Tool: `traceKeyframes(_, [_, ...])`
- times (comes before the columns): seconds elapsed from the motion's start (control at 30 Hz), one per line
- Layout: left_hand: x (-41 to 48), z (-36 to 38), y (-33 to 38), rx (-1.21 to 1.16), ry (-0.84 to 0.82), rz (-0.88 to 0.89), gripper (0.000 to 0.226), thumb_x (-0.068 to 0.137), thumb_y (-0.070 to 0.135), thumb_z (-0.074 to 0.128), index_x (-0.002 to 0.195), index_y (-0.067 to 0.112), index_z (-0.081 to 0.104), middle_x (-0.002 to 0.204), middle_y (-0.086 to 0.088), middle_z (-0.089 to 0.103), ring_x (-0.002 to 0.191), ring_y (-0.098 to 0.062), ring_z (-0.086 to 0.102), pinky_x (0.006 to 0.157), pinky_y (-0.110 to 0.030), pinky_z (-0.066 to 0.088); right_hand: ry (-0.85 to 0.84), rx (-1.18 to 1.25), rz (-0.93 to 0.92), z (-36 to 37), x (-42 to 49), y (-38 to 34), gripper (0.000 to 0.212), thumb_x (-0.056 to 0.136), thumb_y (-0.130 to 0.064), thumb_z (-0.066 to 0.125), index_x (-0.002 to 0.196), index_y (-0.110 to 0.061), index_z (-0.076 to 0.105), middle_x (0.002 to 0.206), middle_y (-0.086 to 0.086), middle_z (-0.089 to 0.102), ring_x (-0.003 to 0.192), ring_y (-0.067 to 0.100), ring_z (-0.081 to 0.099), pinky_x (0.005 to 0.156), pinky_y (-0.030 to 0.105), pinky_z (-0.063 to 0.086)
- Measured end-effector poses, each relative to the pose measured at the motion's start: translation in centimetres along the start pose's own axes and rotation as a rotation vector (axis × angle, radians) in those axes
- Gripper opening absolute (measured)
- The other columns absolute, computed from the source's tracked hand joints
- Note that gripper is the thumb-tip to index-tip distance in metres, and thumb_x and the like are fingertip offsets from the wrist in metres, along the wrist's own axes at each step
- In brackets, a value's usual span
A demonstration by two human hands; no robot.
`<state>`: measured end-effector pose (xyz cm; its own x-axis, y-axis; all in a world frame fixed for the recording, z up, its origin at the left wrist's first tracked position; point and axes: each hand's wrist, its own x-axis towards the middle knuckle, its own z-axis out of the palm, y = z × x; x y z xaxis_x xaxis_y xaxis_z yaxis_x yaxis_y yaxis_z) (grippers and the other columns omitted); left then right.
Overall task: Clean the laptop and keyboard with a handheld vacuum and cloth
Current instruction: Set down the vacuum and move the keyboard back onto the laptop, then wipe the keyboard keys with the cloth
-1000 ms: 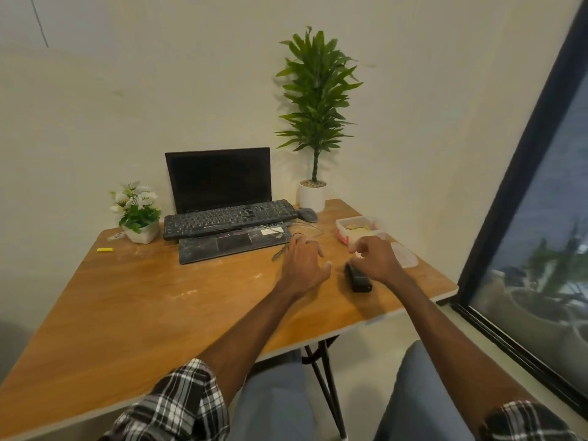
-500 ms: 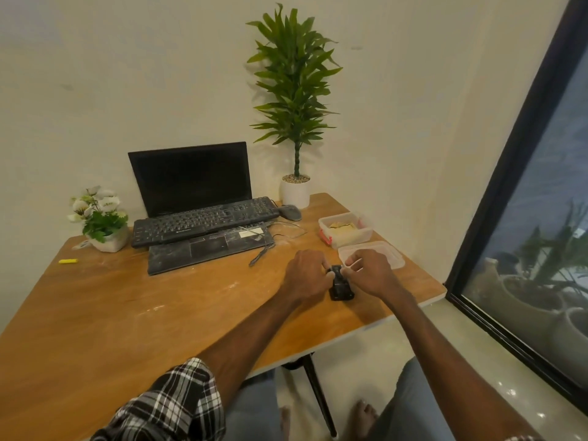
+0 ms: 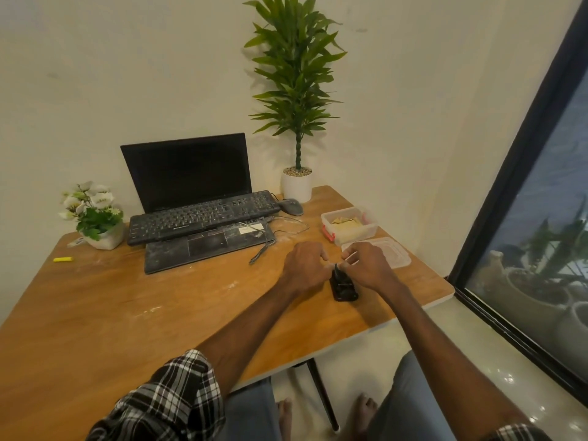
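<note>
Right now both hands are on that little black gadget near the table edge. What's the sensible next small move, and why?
Probably lift the small black device, likely the handheld vacuum, and carry it toward the keyboard. The left hand and right hand both grip it while it rests on the table, and pale dust shows on the laptop palm rest, apparently untouched.

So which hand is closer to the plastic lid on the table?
The right hand. It sits just in front of the clear lid and overlaps its near edge in this view. The left hand is farther off, past the small black device.
</note>
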<state>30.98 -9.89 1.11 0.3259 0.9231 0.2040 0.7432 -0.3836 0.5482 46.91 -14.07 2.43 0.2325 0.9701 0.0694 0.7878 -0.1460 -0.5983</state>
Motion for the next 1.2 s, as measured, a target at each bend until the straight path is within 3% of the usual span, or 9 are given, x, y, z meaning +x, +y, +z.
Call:
traceKeyframes(0.13, [0.3,-0.8,-0.6,0.0,0.012,-0.013,0.015,0.085,0.038,0.075,0.094,0.031,0.065,0.103,0.011,0.063,0.101,-0.013,0.055,0.078,-0.034,0.048,0.011,0.03,-0.023,0.4,0.6,-0.9,0.029,0.086,-0.025,0.077,0.112,-0.017,0.066,0.103,0.001,0.072,0.084,0.011,0.065,0.06,0.017,0.048])
traceKeyframes(0.33, [2.1,-3.9,-4.5,0.015,0.07,-0.09,0.012,0.085,0.038,0.072,0.09,0.029,0.066,0.1,0.005,0.069,0.097,-0.018,0.062,0.082,-0.038,0.055,0.003,0.102,-0.118,2.7,4.6,-6.7,0.023,0.085,-0.021,0.077,0.107,-0.018,0.069,0.099,-0.004,0.07,0.089,0.012,0.066,0.077,0.026,0.055])
traceKeyframes(0.47, [3.6,-7.1,-8.7,0.009,0.171,-0.199,0.016,0.086,0.03,0.073,0.094,0.017,0.072,0.095,0.0,0.07,0.091,-0.018,0.064,0.075,-0.034,0.055,-0.035,0.093,-0.156,5.4,8.8,-10.2,0.018,0.082,-0.02,0.074,0.097,-0.024,0.065,0.094,-0.004,0.071,0.085,0.011,0.064,0.079,0.033,0.057])
traceKeyframes(0.6, [5.2,-10.9,-16.0,0.142,0.298,-0.379,0.051,0.088,0.045,0.075,0.128,0.016,0.062,0.131,-0.009,0.061,0.123,-0.027,0.053,0.1,-0.043,0.051,-0.075,0.124,-0.204,8.7,13.5,-14.3,0.035,0.085,-0.021,0.075,0.116,-0.008,0.065,0.108,0.005,0.068,0.099,0.018,0.063,0.076,0.025,0.045])
traceKeyframes(0.67, [5.6,-12.8,-19.4,0.249,0.287,-0.487,0.069,0.09,0.051,0.072,0.141,0.009,0.052,0.144,-0.017,0.05,0.136,-0.034,0.042,0.111,-0.046,0.04,-0.064,0.117,-0.201,10.2,15.6,-15.3,0.031,0.085,-0.023,0.077,0.108,-0.005,0.067,0.099,0.004,0.067,0.098,0.02,0.064,0.072,0.026,0.043])
traceKeyframes(0.77, [5.8,-15.4,-23.8,0.373,0.284,-0.651,0.095,0.088,0.07,0.065,0.15,0.003,0.039,0.158,-0.028,0.034,0.147,-0.045,0.03,0.12,-0.052,0.028,-0.013,0.103,-0.146,11.8,18.6,-15.9,0.038,0.086,-0.027,0.078,0.114,-0.005,0.066,0.106,0.009,0.069,0.101,0.024,0.065,0.074,0.027,0.043])
traceKeyframes(0.9, [5.8,-17.1,-28.0,0.258,0.275,-0.864,0.126,0.073,0.09,0.061,0.162,0.011,0.019,0.167,-0.035,0.004,0.154,-0.054,0.007,0.125,-0.062,0.014,-0.022,0.057,-0.102,12.8,21.1,-15.9,0.059,0.089,-0.037,0.075,0.135,-0.006,0.054,0.126,0.012,0.065,0.115,0.027,0.06,0.078,0.024,0.034])
traceKeyframes(1.0, [6.0,-17.6,-29.5,0.165,0.273,-0.899,0.136,0.059,0.097,0.064,0.16,0.018,0.019,0.167,-0.034,0.007,0.153,-0.054,0.011,0.123,-0.065,0.017,-0.052,0.104,-0.1,13.7,22.3,-16.0,0.055,0.088,-0.031,0.078,0.132,-0.007,0.056,0.126,0.013,0.065,0.111,0.025,0.061,0.078,0.025,0.038])
traceKeyframes(1.2, [4.8,-17.8,-29.1,0.079,0.334,-0.889,0.145,0.046,0.095,0.074,0.154,0.011,0.026,0.162,-0.031,0.025,0.15,-0.051,0.022,0.121,-0.06,0.025,0.023,0.122,-0.122,13.3,20.8,-14.8,0.052,0.081,-0.027,0.084,0.124,-0.004,0.065,0.123,0.012,0.068,0.112,0.026,0.063,0.087,0.025,0.041])
